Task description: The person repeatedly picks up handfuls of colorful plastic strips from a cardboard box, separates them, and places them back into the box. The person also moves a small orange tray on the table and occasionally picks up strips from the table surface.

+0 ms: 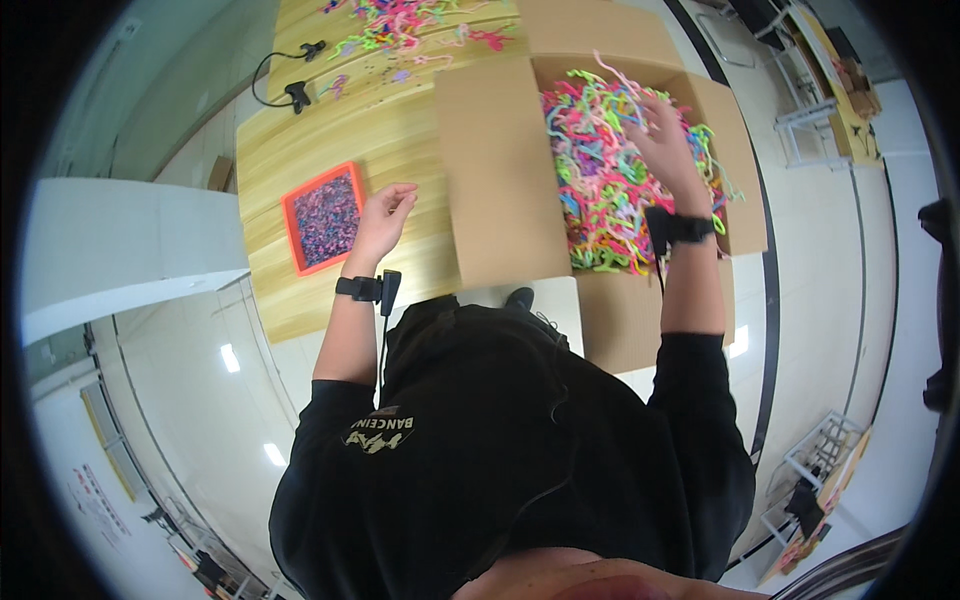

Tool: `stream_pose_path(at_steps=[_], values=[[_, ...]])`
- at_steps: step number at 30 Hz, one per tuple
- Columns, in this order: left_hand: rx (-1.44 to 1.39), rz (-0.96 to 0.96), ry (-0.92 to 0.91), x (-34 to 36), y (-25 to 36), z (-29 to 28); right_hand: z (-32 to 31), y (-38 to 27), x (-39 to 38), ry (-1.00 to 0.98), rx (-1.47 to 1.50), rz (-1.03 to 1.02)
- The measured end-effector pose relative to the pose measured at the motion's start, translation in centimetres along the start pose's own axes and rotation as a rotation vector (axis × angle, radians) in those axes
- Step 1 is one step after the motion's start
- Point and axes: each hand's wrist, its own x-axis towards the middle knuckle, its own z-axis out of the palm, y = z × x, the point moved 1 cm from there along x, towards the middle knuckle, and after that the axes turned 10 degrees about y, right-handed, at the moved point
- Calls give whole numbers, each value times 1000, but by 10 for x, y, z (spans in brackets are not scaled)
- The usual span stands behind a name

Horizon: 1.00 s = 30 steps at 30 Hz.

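Note:
My right hand (668,150) is over the open cardboard box, its fingers curled and slightly blurred. A pale pink squiggly strand (614,70) runs from its fingertips up across the box's far edge. Beneath it, a heap of tangled, soft-looking colourful strands (600,190) fills the box. My left hand (383,222) hovers above the wooden table, just right of the orange tray (292,232). Its fingers are loosely bent with a gap to the thumb, and nothing shows in them. Small dark purple, pink and blue pieces (328,212) cover the tray's bottom.
The box's left flap (505,175) reaches over the wooden table (420,140). More colourful strands (395,22) lie piled at the table's far end, with scattered bits nearby. A black cable with two clip-like ends (297,97) lies at the far left. Straps with small devices circle both wrists.

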Motion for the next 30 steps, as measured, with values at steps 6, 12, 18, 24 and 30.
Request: stream_pose_path(at_steps=[6,12,18,24,30], values=[[-148,-26,161,29,-60,-79,23,-28,-68,330,-111,155],[1,-132,-81,59,-122,-78,13,-9,-162,620,-531,495],[0,-317,-373,48,-120,37,-72,13,-313,981,-1166,1074],[-677,-588,-625,87,-112,75,-67,52,-408,1030,405,1156],[-539,-208,-532,88,-41,57,-77,38,-416,885,651,911]])
